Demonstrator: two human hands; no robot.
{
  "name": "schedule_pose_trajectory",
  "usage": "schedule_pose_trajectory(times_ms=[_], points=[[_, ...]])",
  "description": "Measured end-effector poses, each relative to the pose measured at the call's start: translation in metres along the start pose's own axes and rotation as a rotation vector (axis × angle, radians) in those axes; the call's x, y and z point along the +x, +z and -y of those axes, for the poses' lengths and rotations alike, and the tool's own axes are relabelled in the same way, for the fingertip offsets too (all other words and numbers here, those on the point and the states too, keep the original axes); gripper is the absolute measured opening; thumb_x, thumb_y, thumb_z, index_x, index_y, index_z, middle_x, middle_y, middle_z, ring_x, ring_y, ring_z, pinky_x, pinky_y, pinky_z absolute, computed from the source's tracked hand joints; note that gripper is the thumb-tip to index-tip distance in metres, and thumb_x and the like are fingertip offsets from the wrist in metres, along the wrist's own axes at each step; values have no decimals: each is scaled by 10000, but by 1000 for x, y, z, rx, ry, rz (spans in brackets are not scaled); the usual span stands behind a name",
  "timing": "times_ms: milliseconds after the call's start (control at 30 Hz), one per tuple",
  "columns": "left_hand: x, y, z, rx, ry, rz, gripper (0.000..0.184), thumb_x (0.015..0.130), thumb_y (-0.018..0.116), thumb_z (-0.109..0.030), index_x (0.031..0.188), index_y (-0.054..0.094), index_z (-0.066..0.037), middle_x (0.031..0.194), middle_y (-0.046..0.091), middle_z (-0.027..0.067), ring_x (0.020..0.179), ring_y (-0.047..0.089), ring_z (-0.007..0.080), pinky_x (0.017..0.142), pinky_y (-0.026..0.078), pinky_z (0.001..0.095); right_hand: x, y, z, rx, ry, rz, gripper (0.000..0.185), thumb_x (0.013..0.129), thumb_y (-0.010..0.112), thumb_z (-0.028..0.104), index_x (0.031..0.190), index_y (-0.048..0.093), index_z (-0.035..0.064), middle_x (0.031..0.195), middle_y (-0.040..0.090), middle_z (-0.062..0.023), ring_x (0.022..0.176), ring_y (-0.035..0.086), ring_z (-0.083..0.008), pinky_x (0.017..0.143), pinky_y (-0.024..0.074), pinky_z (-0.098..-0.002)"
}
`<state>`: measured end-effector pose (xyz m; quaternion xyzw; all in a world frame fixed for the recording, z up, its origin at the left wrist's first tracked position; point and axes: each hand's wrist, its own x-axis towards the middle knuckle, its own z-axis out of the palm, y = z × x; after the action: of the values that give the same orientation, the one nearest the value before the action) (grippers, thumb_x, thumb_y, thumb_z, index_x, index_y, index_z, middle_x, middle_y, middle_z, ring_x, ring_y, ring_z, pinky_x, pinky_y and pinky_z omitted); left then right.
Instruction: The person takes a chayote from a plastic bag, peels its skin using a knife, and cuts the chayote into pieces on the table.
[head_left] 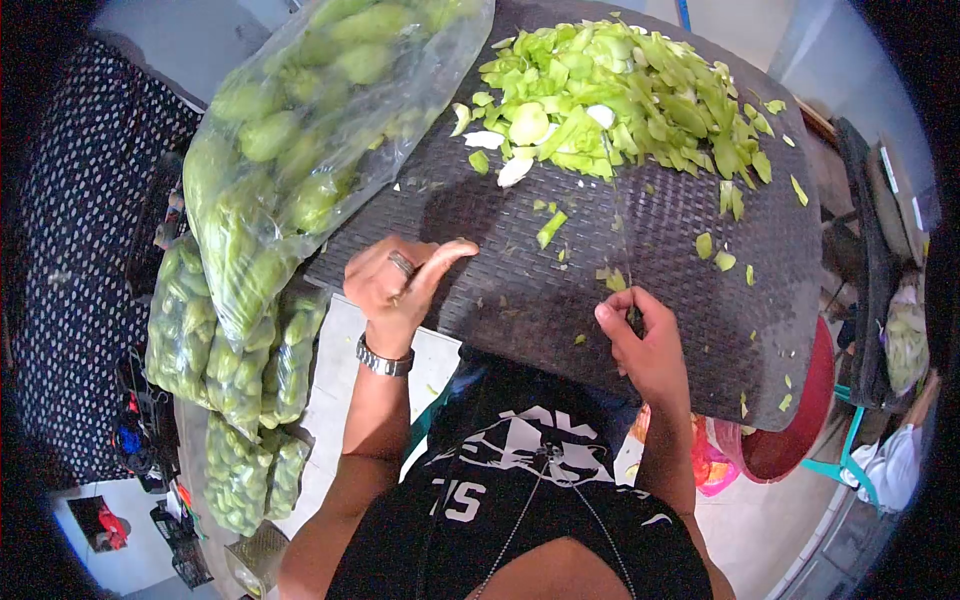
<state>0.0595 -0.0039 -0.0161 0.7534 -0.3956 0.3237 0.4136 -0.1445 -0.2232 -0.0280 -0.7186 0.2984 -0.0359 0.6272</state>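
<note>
- Left hand [398, 285] was over the near edge of the woven tabletop [500, 290], fingers curled in, thumb stuck out; couldn't tell if anything sat in the curl.
- Right hand [650, 335] was at the same edge, thumb and index finger close together; something dark showed between them, too unclear to call a pinch or name.
- Small green scrap [612, 279] lay right by the right fingertips.
- Big clear bag of green produce [265, 135] lay across the table's left side, lower end hanging past the edge. Main risk: its weight could have dragged it off, onto the packed bags [180, 330] below.
- Bag film looked thin; the left hand's ring or metal watch [384, 356] could have snagged and torn it if the arm swung that way.
- Pile of green peelings [640, 110] was loose, near the far edge; a bump could have spread it or sent bits over.
- Stray bits [724, 261] lay on the right side; a sleeve-less forearm sweeping across could have knocked them to the floor or the red basin [800, 410].
</note>
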Motion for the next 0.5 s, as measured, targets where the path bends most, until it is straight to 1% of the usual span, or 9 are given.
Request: schedule_pose_trajectory(times_ms=[33,133,233,333,367,467,500], points=[[4,-3,-3,76,99,28,361,643,974,-183,624,623,-103,613,655,15,526,630,165,467,443,267,0,0,0,8,13,1,294,955,732,301,960,644,20,808,628,-25,781,583,-138,776,486,-320],[7,-5,3,61,279,52,341,644,974,-188,685,644,-111,637,649,4,540,628,154,473,453,266,0,5,7,-5,-86,37,299,949,739,302,974,638,22,828,655,-46,798,608,-154,792,498,-338],[18,-10,-5,54,342,72,341,647,974,-196,717,650,-118,656,641,-2,537,615,150,474,461,268,4,15,9,-51,-233,94,330,936,755,323,987,630,22,860,688,-82,831,644,-176,814,510,-357],[22,-12,-8,15,369,89,342,651,971,-198,718,647,-113,648,627,1,533,606,150,470,463,268,1,22,29,-127,-305,136,375,918,773,357,1000,632,20,891,710,-119,868,678,-206,831,520,-375],[21,-13,-8,9,363,96,342,650,971,-199,716,646,-111,643,621,1,531,603,150,468,460,270,2,25,30,-116,-300,152,416,909,779,384,1025,636,12,894,706,-136,874,686,-220,832,524,-381],[17,-13,-8,6,345,120,341,651,968,-204,714,647,-108,631,605,2,521,590,154,461,449,278,2,39,31,23,-348,167,409,925,761,376,1048,637,6,901,705,-142,874,686,-220,830,527,-384],[15,-13,-9,16,338,131,338,654,966,-208,716,650,-107,629,600,3,515,584,157,458,444,283,2,41,34,30,-350,201,383,958,727,354,1073,634,1,905,702,-146,868,673,-204,817,523,-377]])
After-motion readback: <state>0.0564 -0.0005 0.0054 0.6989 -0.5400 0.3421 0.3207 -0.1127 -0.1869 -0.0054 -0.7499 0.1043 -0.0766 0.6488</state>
